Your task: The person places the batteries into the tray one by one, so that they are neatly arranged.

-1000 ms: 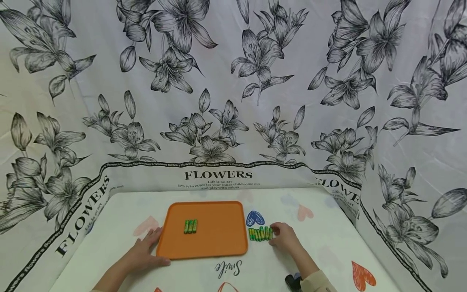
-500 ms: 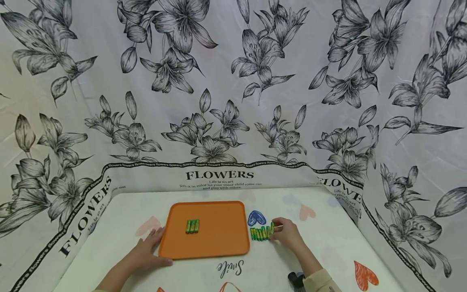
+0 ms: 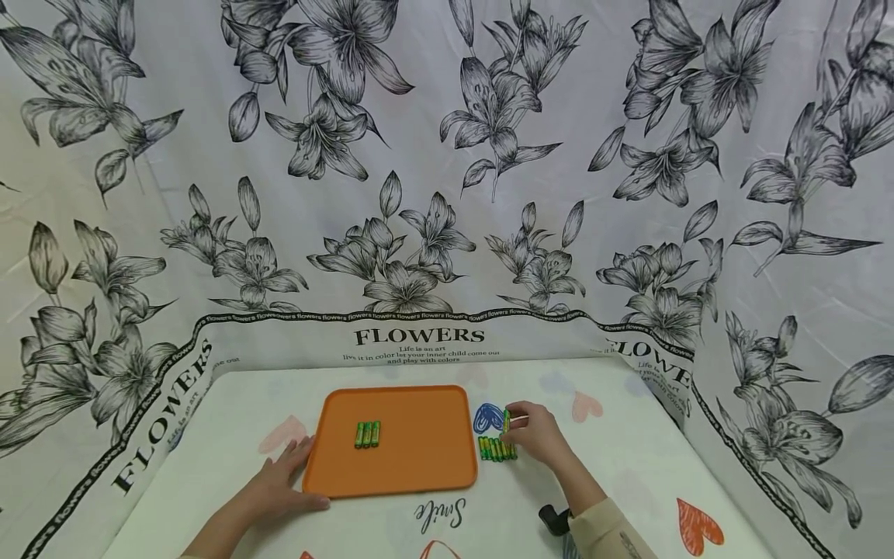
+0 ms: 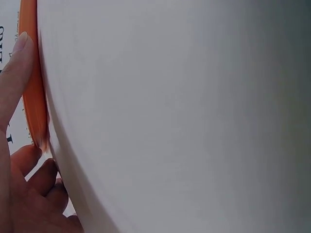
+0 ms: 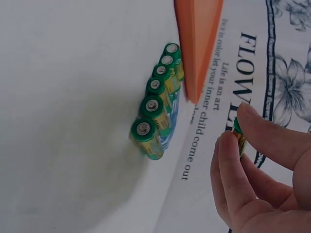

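Note:
My right hand (image 3: pixel 541 435) pinches one green-and-gold battery (image 3: pixel 507 421) between thumb and fingers, raised over the far right end of a battery row (image 3: pixel 497 449). The right wrist view shows the pinched battery (image 5: pixel 240 138) mostly covered by the fingers, apart from the standing-together group of batteries (image 5: pixel 155 109), whose round ends face the camera. Three more batteries (image 3: pixel 366 434) lie side by side on the left part of an orange tray (image 3: pixel 419 458). At the tray's near left corner, my left hand (image 3: pixel 282 485) rests with spread fingers against the side and thumb along the front edge.
A white cloth with printed hearts covers the table (image 3: pixel 615 481). A flower-printed curtain (image 3: pixel 419 256) rises behind and at both sides. Some dark object (image 3: pixel 554 520) sits by the right sleeve.
My right hand has taken the rightmost battery from the row, lifted it and carried it left and away from me. The left hand and the tray stay in place.

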Tool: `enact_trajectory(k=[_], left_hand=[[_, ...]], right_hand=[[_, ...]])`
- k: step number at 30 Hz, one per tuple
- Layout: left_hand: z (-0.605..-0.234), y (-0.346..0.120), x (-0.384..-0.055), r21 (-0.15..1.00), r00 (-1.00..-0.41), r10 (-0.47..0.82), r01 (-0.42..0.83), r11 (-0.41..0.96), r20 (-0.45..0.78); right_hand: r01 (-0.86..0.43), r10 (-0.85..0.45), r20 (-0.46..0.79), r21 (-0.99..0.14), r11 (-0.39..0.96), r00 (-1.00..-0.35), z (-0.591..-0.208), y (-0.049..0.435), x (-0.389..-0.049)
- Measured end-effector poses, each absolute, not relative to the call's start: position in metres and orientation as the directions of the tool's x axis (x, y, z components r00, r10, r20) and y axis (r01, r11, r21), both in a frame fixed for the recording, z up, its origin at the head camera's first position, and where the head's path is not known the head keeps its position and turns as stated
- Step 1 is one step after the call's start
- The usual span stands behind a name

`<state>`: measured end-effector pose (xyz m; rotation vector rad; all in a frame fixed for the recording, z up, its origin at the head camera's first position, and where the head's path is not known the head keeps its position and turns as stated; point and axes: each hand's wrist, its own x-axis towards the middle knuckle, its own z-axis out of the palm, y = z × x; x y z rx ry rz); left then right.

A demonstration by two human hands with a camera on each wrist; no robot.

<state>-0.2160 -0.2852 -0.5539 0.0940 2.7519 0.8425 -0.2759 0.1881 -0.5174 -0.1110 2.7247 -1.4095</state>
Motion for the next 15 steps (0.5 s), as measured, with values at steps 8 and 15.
enact_trajectory(k=[8,15], left_hand=[[-0.552,-0.285,-0.215,0.565,-0.964,0.142,-0.010,0.825,-0.225],[-0.553,-0.285,-0.216,0.555,-0.963,0.134,-0.019,0.832,-0.235]], right_hand=[[-0.071,-0.155,-0.022,-0.817,0.572,-0.988,-0.508,0.173,-0.282],[-0.089,-0.197,-0.028,-0.826,0.557,-0.980,-0.500,0.155,-0.284]])
